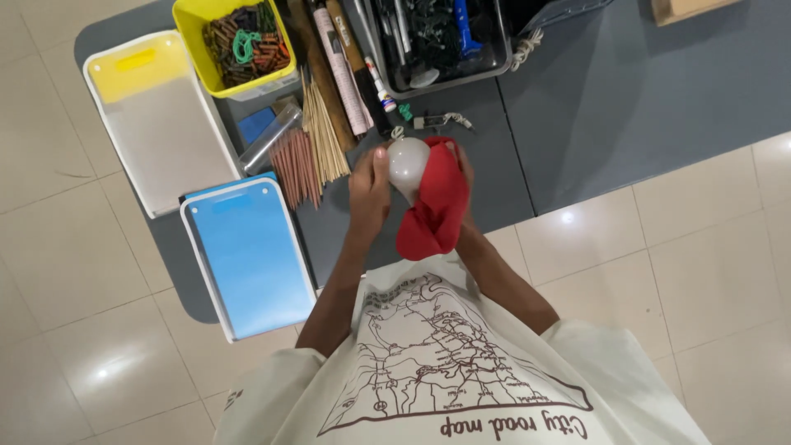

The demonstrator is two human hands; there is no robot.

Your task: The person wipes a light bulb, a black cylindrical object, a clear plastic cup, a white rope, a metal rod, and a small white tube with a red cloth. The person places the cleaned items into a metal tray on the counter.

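Overhead, grey table [626, 107] on pale tiled floor [709, 272]

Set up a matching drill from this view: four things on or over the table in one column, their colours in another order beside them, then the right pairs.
Things:
1. cloth
2. bulb
3. bin of pegs
4. nearest tray

Colours:
A. blue
B. white
C. red
D. yellow

Pairs: 1-C, 2-B, 3-D, 4-A. The left hand holds the bulb; the right hand holds the cloth against it.

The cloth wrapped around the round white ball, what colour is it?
The cloth is plain red, seen best in the head view.
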